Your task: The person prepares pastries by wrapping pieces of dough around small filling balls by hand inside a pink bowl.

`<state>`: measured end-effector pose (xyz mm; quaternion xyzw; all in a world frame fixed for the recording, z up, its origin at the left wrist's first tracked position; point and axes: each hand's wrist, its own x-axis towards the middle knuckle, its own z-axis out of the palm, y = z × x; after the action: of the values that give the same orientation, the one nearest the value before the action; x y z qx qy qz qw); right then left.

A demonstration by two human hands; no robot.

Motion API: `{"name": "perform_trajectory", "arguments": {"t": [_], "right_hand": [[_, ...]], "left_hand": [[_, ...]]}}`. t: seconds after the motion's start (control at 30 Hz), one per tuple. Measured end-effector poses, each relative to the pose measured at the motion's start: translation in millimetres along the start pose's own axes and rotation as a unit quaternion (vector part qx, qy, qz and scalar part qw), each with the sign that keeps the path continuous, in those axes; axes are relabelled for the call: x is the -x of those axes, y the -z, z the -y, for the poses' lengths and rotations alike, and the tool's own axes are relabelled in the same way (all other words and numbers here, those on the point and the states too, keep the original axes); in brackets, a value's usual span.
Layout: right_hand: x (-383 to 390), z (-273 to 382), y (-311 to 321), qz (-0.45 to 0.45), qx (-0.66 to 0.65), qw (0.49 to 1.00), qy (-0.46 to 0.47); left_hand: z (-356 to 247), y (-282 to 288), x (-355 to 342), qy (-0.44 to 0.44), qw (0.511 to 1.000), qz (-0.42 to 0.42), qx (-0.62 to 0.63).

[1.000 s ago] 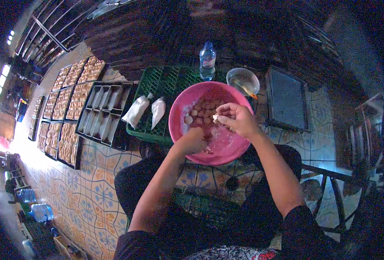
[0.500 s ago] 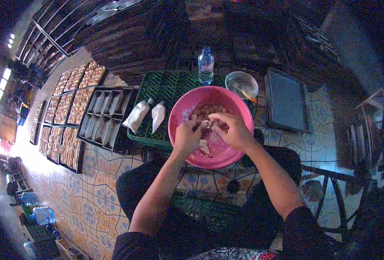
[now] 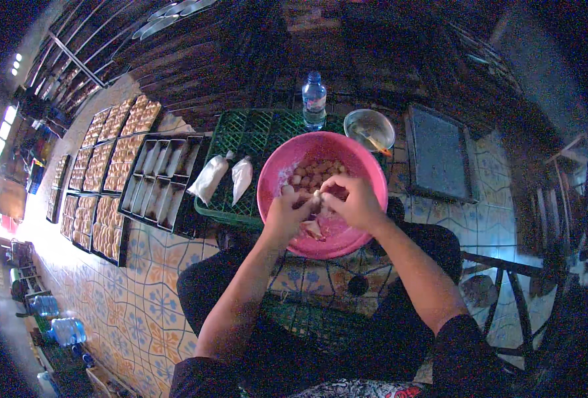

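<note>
Narrowly pinched between the right hand's (image 3: 353, 204) thumb and fingers is a small pale piece (image 3: 317, 194), held over the middle of the pink basin (image 3: 367, 159). From 8 o'clock, the left hand (image 3: 286, 211) meets it with curled fingers; how firmly these grip, I cannot tell. Fingertips probably suit so small a piece, and working above the basin would let anything dropped land inside.

Small round lumps (image 3: 314, 171) gather at the basin's 12 o'clock, seemingly out of the hands' way; a flat whitish scrap (image 3: 312, 229) lies at 6. Whether crate or lap bears the basin is hidden.

Beyond, at 10 o'clock, two white bags (image 3: 209, 178) lie on the green crate (image 3: 254, 126), likely for easy reach. A clear bottle (image 3: 314, 103) stands upright at 12, and a metal bowl (image 3: 360, 123) at 1 holds an orange-handled tool (image 3: 385, 152), handle outward, perhaps for grabbing. Farther out, loaf pans (image 3: 154, 182) sit at 9.
</note>
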<state>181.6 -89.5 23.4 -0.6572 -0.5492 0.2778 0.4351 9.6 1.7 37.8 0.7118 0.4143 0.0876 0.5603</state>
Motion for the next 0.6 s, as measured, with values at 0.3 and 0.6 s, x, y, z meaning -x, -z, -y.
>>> {"name": "perform_trajectory", "arguments": {"t": [0.3,0.6], "right_hand": [[-1,-7,8,0.011,0.064,0.990,0.126],[-2,-10,-1,-0.029,0.147,0.973,0.174]], "left_hand": [[26,-5,-17,-0.055,0.991,0.027,0.115],[29,-7,-17,-0.082,0.991,-0.035,0.096]]}}
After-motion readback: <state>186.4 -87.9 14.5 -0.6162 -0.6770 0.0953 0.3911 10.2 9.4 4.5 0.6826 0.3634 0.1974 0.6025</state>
